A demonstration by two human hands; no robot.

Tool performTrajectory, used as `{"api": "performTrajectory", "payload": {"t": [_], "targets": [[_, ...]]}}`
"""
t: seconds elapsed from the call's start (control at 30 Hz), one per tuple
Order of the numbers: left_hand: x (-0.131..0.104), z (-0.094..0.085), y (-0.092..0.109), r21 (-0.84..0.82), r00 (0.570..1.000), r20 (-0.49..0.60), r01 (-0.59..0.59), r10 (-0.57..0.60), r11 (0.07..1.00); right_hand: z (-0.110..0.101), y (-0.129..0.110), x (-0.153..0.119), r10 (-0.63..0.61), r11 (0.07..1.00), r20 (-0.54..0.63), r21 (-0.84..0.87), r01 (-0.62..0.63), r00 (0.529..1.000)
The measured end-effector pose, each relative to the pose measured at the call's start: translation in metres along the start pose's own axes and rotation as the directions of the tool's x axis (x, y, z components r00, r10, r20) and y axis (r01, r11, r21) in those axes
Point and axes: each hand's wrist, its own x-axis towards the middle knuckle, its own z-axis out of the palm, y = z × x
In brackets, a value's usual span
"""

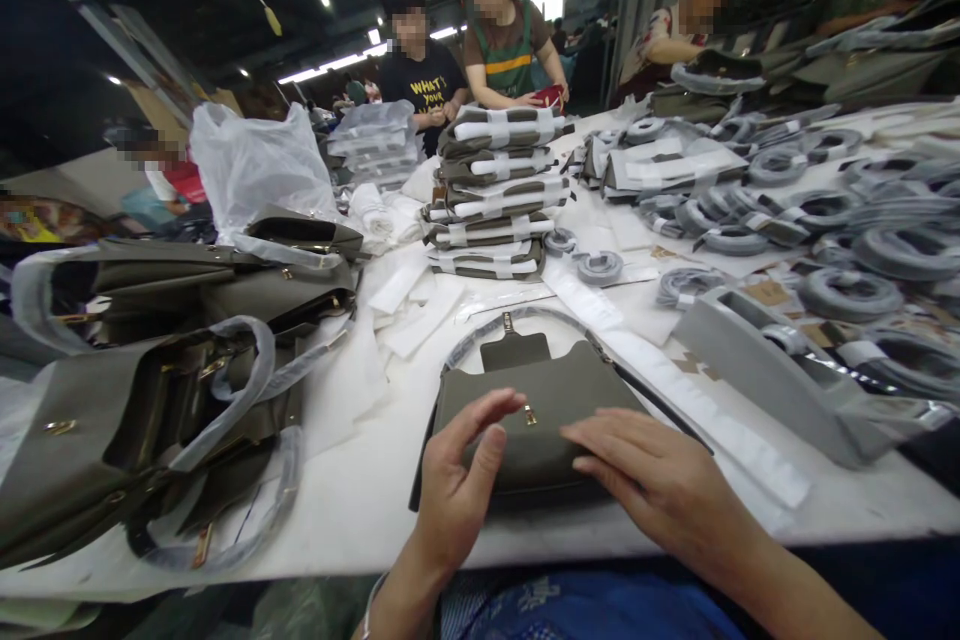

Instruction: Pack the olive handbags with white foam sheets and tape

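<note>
An olive-green handbag (540, 380) lies flat on the white table in front of me, a gold clasp near its middle. Its handle arches away at the far side, round a small flap (514, 350) with a metal fitting. Over the bag's left part is my left hand (465, 465), thumb and fingers apart, holding nothing. My right hand (652, 465) rests at the bag's right part, palm down with fingers stretched out; its fingertips appear to touch the leather.
Several open olive bags (67, 420) with wrapped handles crowd the left. A stack of wrapped bags (495, 190) stands beyond mine. To the right are a grey tape dispenser (780, 360) and coiled straps (847, 290). People (510, 30) stand across the table.
</note>
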Motion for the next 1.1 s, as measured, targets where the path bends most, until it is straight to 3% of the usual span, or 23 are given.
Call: {"api": "performTrajectory", "payload": {"t": [0.03, 0.1, 0.17, 0.23, 0.33, 0.43, 0.63, 0.77, 0.93, 1.0, 1.1], "targets": [[-0.005, -0.01, -0.005, 0.257, 0.992, 0.094, -0.103, 0.081, 0.961, -0.002, 0.007, -0.002, -0.065, 0.991, 0.045, -0.112, 0.07, 0.997], [-0.015, -0.024, -0.017, 0.585, 0.926, 0.347, -0.336, 0.147, 0.738, -0.001, 0.019, -0.006, -0.125, 0.95, 0.183, -0.26, 0.171, 0.975], [-0.024, -0.029, -0.03, 0.703, 0.849, 0.518, -0.49, 0.102, 0.516, 0.008, 0.028, -0.014, -0.137, 0.913, 0.274, -0.337, 0.228, 0.952], [-0.032, -0.027, -0.043, 0.75, 0.824, 0.565, -0.529, 0.032, 0.397, 0.024, 0.036, -0.027, -0.15, 0.894, 0.309, -0.364, 0.263, 0.939], [-0.043, -0.023, -0.062, 0.772, 0.832, 0.555, -0.509, -0.013, 0.381, 0.046, 0.045, -0.048, -0.164, 0.887, 0.297, -0.373, 0.273, 0.941], [-0.048, -0.023, -0.07, 0.762, 0.835, 0.551, -0.502, -0.002, 0.41, 0.054, 0.047, -0.057, -0.148, 0.895, 0.29, -0.367, 0.253, 0.946], [-0.034, -0.025, -0.049, 0.745, 0.838, 0.546, -0.486, 0.003, 0.457, 0.026, 0.021, -0.018, -0.077, 0.912, 0.311, -0.361, 0.193, 0.947], [-0.025, -0.025, -0.05, 0.759, 0.832, 0.553, -0.526, 0.048, 0.383, 0.021, 0.018, 0.003, -0.096, 0.888, 0.379, -0.386, 0.252, 0.92], [-0.033, -0.021, -0.087, 0.787, 0.823, 0.512, -0.564, 0.244, 0.249, 0.05, 0.042, -0.014, -0.201, 0.831, 0.35, -0.435, 0.348, 0.915], [-0.038, -0.02, -0.095, 0.789, 0.83, 0.516, -0.557, 0.211, 0.26, 0.058, 0.046, -0.024, -0.183, 0.842, 0.358, -0.424, 0.334, 0.916], [-0.042, -0.021, -0.092, 0.763, 0.829, 0.555, -0.542, 0.072, 0.352, 0.057, 0.042, -0.03, -0.132, 0.906, 0.394, -0.325, 0.272, 0.91]]}}
